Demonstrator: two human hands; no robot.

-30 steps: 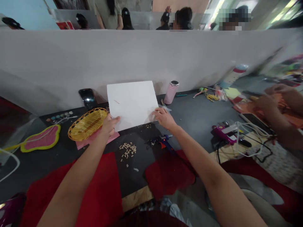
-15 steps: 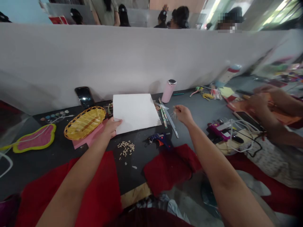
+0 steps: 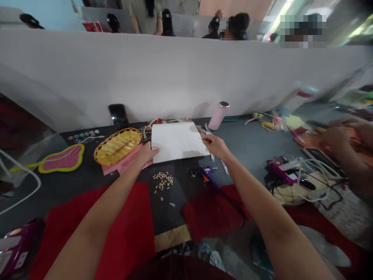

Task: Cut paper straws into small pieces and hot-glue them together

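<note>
A white board or sheet [image 3: 179,140] lies in front of me, above the dark tabletop clutter. Its left edge is gripped by my left hand [image 3: 148,152], thumb on top. My right hand [image 3: 215,144] is at the board's right edge, fingers pinched together; what they hold is too small to make out. Just in front of the board are a pile of small light wooden pieces [image 3: 163,181] and a blue glue gun [image 3: 206,174]. Partly behind my right wrist lie glue sticks [image 3: 224,167].
A yellow woven basket [image 3: 119,146] sits on pink paper [image 3: 128,164] at left, near a phone [image 3: 118,116]. A pink bottle [image 3: 218,116] stands against the white partition [image 3: 175,77]. Red cloth [image 3: 128,233] covers the front. At right are a purple device [image 3: 284,171] and another person's hands [image 3: 338,136].
My right hand has moved left from beside the board to its right edge; wispy strands showed in its fingers before. My left hand keeps its hold. The view has shifted left.
</note>
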